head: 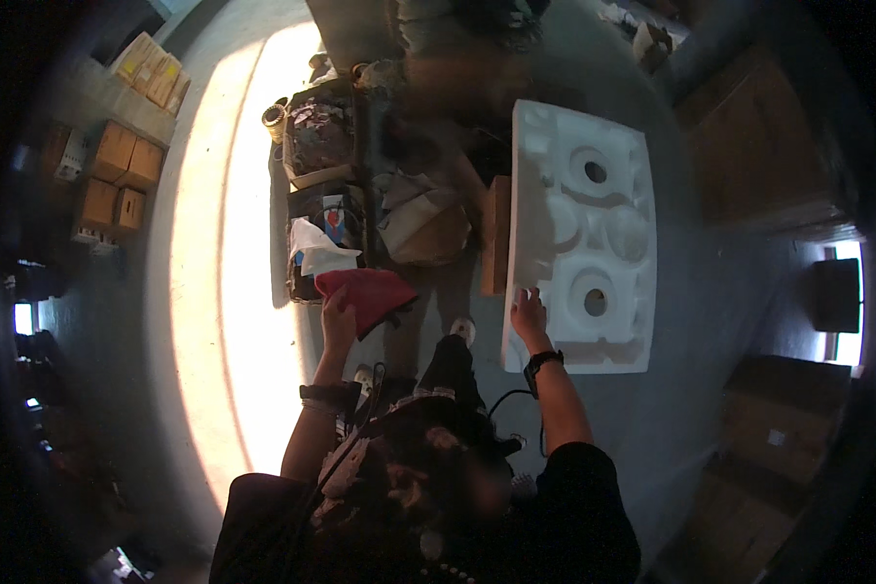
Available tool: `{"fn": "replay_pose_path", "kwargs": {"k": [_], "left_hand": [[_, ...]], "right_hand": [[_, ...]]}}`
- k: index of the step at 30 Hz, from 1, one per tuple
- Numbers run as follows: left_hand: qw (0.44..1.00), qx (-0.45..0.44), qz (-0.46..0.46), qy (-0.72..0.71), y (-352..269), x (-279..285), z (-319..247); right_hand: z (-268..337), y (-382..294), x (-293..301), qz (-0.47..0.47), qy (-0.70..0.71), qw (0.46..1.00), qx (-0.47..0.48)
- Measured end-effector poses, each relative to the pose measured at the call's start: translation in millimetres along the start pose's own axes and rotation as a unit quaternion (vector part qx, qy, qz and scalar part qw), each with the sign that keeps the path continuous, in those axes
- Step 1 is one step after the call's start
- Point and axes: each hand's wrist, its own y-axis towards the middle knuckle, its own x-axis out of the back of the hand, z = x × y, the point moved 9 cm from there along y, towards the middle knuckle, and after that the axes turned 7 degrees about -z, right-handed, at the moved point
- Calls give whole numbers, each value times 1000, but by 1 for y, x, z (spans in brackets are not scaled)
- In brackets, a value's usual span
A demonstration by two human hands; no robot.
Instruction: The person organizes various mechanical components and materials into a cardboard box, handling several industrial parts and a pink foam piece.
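Observation:
My left hand [338, 321] grips the near left part of a red fabric piece [372, 292] with a dark lower edge. Below the wrist is a dark band. Just beyond the fabric, a crumpled white sheet [320, 247] lies over an open container [303, 203] of mixed items. My right hand [530, 315], with a dark band at its wrist, is at the left edge of a large white moulded foam packing insert [591, 226]. Its fingers are slightly spread over the foam; whether they press on it is not clear. Two round holes go through the insert.
A box of scraps [323, 135] and a paper-covered bundle [423, 219] lie ahead. Beside the foam stands a narrow cardboard piece [494, 237]. Stacked cartons [128, 157] line the left; large cartons [781, 416] stand right. Bright sunlight crosses the floor [248, 219].

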Motion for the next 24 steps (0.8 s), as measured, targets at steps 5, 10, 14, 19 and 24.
{"fn": "replay_pose_path", "kwargs": {"k": [5,10,14,19,24], "left_hand": [[980,-157,91,-85,3,73,-52],[967,-131,155,-150,3,149,-54],[885,53,195,-419,-5,196,-49],[842,17,178,-509,-11,253,-62],[835,41,212,-507,-6,247,-67]], "right_hand": [[135,-26,73,-29,281,952,117],[272,-78,129,-46,491,843,215],[341,-91,113,129,603,761,201],[420,-146,134,279,735,582,207],[453,-140,136,382,744,525,155]]}}
